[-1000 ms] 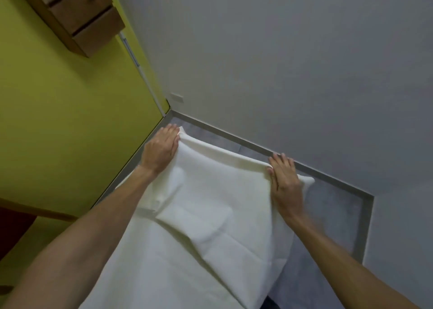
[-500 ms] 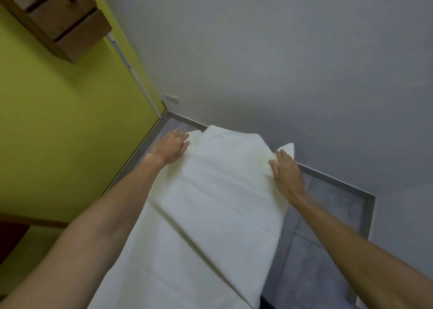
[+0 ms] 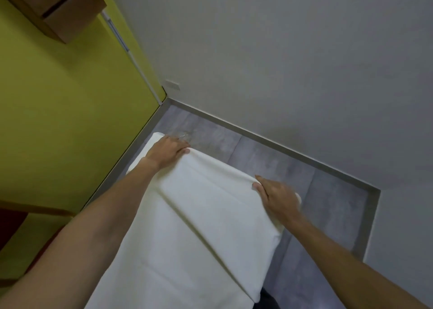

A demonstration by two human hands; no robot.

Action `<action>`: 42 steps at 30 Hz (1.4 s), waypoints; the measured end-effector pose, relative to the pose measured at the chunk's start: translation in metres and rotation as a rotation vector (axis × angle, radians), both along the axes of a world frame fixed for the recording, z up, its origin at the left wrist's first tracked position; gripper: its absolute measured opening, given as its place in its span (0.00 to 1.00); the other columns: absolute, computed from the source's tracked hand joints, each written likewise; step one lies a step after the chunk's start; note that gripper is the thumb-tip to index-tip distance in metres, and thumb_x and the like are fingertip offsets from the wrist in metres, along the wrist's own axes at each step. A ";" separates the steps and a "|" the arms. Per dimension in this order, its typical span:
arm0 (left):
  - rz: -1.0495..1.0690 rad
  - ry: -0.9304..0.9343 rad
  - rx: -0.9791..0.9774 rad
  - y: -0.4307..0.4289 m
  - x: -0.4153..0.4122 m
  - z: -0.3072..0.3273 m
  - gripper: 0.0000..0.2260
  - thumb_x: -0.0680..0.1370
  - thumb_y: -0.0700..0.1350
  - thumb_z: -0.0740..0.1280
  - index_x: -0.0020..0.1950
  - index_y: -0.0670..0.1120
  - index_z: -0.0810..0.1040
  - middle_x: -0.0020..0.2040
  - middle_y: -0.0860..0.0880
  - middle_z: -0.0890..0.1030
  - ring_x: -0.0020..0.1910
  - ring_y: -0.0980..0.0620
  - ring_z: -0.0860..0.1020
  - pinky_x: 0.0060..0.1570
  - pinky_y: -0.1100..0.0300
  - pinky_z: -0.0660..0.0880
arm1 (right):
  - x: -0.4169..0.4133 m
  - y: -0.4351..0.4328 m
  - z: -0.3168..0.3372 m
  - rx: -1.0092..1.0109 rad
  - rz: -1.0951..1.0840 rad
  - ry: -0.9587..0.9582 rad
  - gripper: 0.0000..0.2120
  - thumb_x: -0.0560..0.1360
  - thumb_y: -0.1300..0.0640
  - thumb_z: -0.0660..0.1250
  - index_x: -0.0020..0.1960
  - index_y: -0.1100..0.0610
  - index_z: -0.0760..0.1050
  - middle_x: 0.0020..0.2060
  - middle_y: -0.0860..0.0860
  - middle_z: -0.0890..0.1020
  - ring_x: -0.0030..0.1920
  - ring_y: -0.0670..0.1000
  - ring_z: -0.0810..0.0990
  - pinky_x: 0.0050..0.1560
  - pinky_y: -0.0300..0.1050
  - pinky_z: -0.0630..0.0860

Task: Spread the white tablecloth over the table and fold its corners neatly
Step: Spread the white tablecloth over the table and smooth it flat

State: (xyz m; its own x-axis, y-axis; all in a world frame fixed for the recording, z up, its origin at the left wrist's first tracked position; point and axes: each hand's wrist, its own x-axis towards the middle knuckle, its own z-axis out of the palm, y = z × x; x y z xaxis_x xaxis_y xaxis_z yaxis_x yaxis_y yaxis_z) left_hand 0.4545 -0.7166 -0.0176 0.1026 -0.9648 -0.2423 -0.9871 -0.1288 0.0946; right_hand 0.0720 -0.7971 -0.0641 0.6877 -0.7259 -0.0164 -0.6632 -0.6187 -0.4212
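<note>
No readable text, label, brand, number or sign was found in the head view.

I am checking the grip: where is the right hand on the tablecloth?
In the head view, the right hand lies at the right end of the white tablecloth far edge, above the grey floor.
</note>
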 end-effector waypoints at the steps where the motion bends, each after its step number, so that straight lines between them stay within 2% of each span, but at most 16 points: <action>1: 0.013 -0.005 0.011 -0.001 0.002 -0.001 0.23 0.82 0.59 0.51 0.59 0.49 0.80 0.56 0.46 0.83 0.54 0.41 0.79 0.56 0.47 0.72 | 0.001 0.000 0.003 -0.021 -0.012 -0.010 0.29 0.82 0.39 0.48 0.61 0.54 0.82 0.49 0.52 0.87 0.44 0.58 0.86 0.43 0.50 0.80; 3: 0.042 -0.001 0.047 -0.004 0.003 0.002 0.20 0.82 0.58 0.54 0.58 0.48 0.80 0.54 0.44 0.83 0.53 0.39 0.78 0.52 0.46 0.75 | 0.002 -0.004 0.008 -0.036 -0.027 -0.018 0.27 0.82 0.40 0.48 0.58 0.52 0.82 0.46 0.51 0.87 0.42 0.57 0.85 0.41 0.48 0.77; 5: 0.033 0.012 0.043 -0.012 0.004 0.009 0.17 0.83 0.55 0.57 0.58 0.47 0.81 0.54 0.42 0.82 0.53 0.39 0.78 0.48 0.46 0.76 | 0.003 -0.016 0.014 -0.025 -0.026 -0.050 0.33 0.82 0.35 0.43 0.57 0.52 0.81 0.46 0.52 0.87 0.42 0.58 0.85 0.41 0.50 0.78; 10: -0.014 0.003 0.067 -0.029 0.015 0.027 0.19 0.83 0.57 0.56 0.54 0.45 0.80 0.51 0.43 0.83 0.52 0.40 0.79 0.48 0.49 0.75 | 0.011 -0.054 0.031 -0.074 0.065 -0.075 0.37 0.82 0.35 0.39 0.52 0.56 0.82 0.41 0.56 0.86 0.39 0.62 0.84 0.38 0.53 0.79; 14: -0.001 -0.025 0.027 -0.045 0.024 0.038 0.15 0.83 0.55 0.57 0.56 0.50 0.80 0.51 0.43 0.84 0.50 0.38 0.79 0.45 0.49 0.75 | 0.021 -0.077 0.035 -0.068 0.061 -0.034 0.37 0.83 0.36 0.39 0.54 0.57 0.81 0.46 0.58 0.86 0.46 0.62 0.84 0.58 0.57 0.78; 15: -0.009 -0.044 0.023 -0.051 0.027 0.039 0.15 0.83 0.55 0.57 0.56 0.50 0.80 0.50 0.43 0.84 0.49 0.38 0.80 0.44 0.49 0.75 | 0.024 -0.083 0.037 -0.067 0.052 -0.034 0.37 0.83 0.35 0.39 0.53 0.56 0.81 0.46 0.57 0.86 0.46 0.62 0.84 0.57 0.57 0.78; 19: 0.059 -0.027 0.034 -0.067 0.026 0.033 0.16 0.83 0.57 0.56 0.55 0.49 0.80 0.49 0.42 0.83 0.47 0.38 0.80 0.44 0.48 0.77 | 0.030 -0.102 0.043 -0.063 0.032 -0.015 0.37 0.81 0.33 0.39 0.47 0.53 0.81 0.40 0.55 0.85 0.40 0.62 0.82 0.38 0.49 0.72; 21: 0.102 -0.003 0.076 -0.068 0.016 0.023 0.17 0.83 0.57 0.56 0.59 0.49 0.79 0.53 0.41 0.83 0.52 0.38 0.80 0.48 0.46 0.77 | 0.033 -0.103 0.036 0.081 -0.006 0.082 0.29 0.82 0.35 0.48 0.60 0.52 0.79 0.52 0.56 0.85 0.53 0.63 0.82 0.47 0.52 0.74; 23: 0.124 0.002 0.123 -0.063 0.005 0.012 0.18 0.83 0.55 0.57 0.64 0.46 0.77 0.58 0.39 0.81 0.56 0.37 0.79 0.53 0.47 0.76 | 0.033 -0.095 0.027 0.269 -0.068 0.132 0.28 0.81 0.36 0.55 0.74 0.53 0.69 0.66 0.57 0.79 0.66 0.63 0.76 0.63 0.58 0.72; 27: 0.238 -0.011 0.179 -0.041 0.009 -0.006 0.22 0.83 0.57 0.56 0.62 0.42 0.76 0.61 0.38 0.79 0.60 0.37 0.77 0.57 0.47 0.74 | 0.023 -0.064 0.020 0.388 -0.026 0.103 0.34 0.79 0.33 0.55 0.78 0.52 0.63 0.75 0.53 0.70 0.74 0.57 0.69 0.72 0.54 0.65; 30: 0.298 -0.082 0.091 -0.023 0.020 -0.009 0.23 0.83 0.55 0.56 0.66 0.38 0.75 0.65 0.38 0.77 0.65 0.38 0.73 0.64 0.44 0.68 | 0.018 -0.042 0.015 0.323 0.053 0.113 0.37 0.79 0.30 0.49 0.79 0.51 0.62 0.78 0.53 0.65 0.76 0.56 0.66 0.73 0.54 0.63; 32: 0.404 -0.083 0.042 -0.013 0.028 -0.010 0.24 0.83 0.55 0.57 0.65 0.37 0.75 0.64 0.36 0.77 0.64 0.37 0.74 0.63 0.43 0.68 | 0.019 -0.041 0.016 0.353 0.014 0.104 0.33 0.81 0.33 0.52 0.79 0.51 0.61 0.78 0.53 0.64 0.76 0.55 0.66 0.74 0.53 0.62; 34: 0.559 0.033 0.029 -0.002 0.038 -0.011 0.25 0.83 0.57 0.56 0.65 0.37 0.74 0.61 0.33 0.78 0.60 0.34 0.76 0.59 0.44 0.72 | 0.019 -0.040 0.016 0.413 0.049 0.125 0.31 0.81 0.35 0.54 0.78 0.50 0.63 0.75 0.50 0.70 0.73 0.53 0.70 0.71 0.49 0.65; 37: 0.650 0.170 0.015 0.006 0.052 -0.017 0.24 0.82 0.59 0.51 0.62 0.42 0.74 0.55 0.34 0.80 0.54 0.33 0.78 0.53 0.45 0.75 | 0.022 -0.037 0.016 0.375 0.178 0.154 0.33 0.79 0.30 0.45 0.73 0.47 0.71 0.69 0.46 0.77 0.67 0.50 0.77 0.65 0.49 0.71; 40: 0.650 0.190 -0.072 0.003 0.052 -0.017 0.19 0.84 0.50 0.53 0.54 0.39 0.79 0.48 0.32 0.82 0.48 0.33 0.79 0.49 0.45 0.76 | 0.026 -0.034 0.017 0.342 0.220 0.154 0.41 0.76 0.29 0.34 0.70 0.47 0.73 0.64 0.46 0.81 0.62 0.52 0.80 0.59 0.51 0.76; 42: 0.666 0.176 -0.114 -0.001 0.054 -0.018 0.17 0.84 0.45 0.55 0.54 0.37 0.81 0.48 0.31 0.82 0.47 0.33 0.80 0.49 0.45 0.76 | 0.030 -0.032 0.022 0.308 0.213 0.174 0.39 0.76 0.32 0.35 0.70 0.48 0.74 0.62 0.47 0.82 0.60 0.54 0.81 0.57 0.50 0.75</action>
